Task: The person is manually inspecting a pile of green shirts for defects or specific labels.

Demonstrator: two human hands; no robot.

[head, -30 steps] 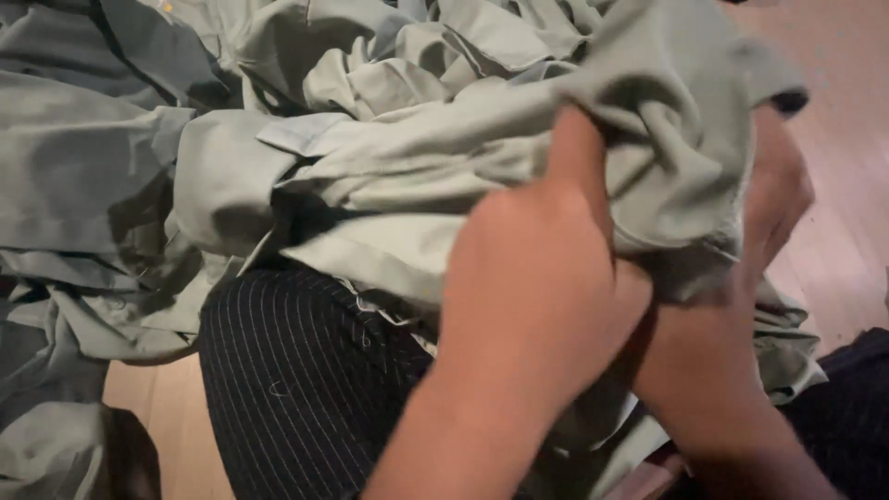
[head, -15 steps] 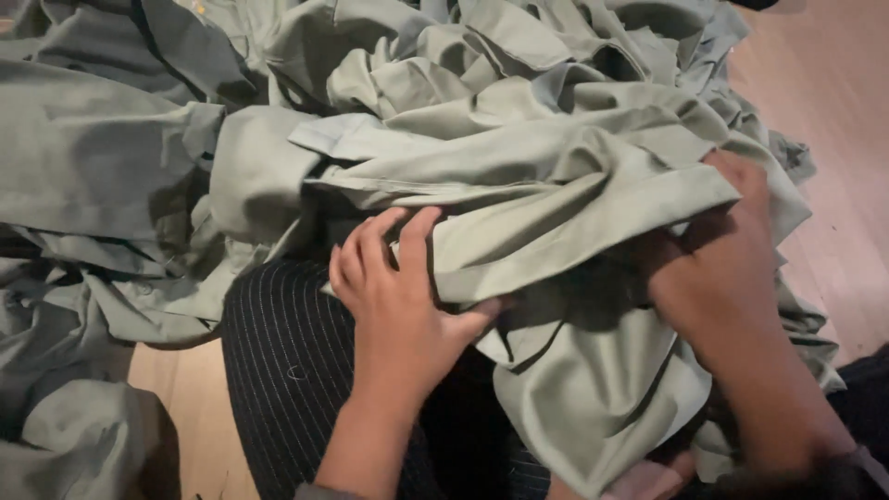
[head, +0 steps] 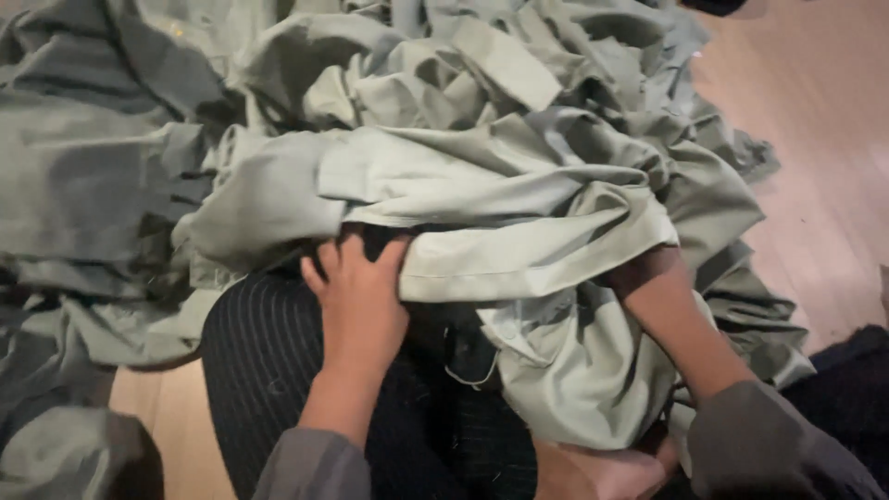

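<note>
Left hand (head: 356,301) grip pinches the sage-green cotton garment's (head: 519,250) hem; right hand (head: 648,278) grip hidden beneath. Best gather folds toward the lap.

Your left hand (head: 356,296) lies palm down with its back to the camera, fingers (head: 326,257) slightly spread and pointing away from you, the fingertips tucked out of sight. Your right hand (head: 639,278) is mostly hidden, with only the wrist and forearm showing, angled up and inward. Both forearms end in grey sleeves.
</note>
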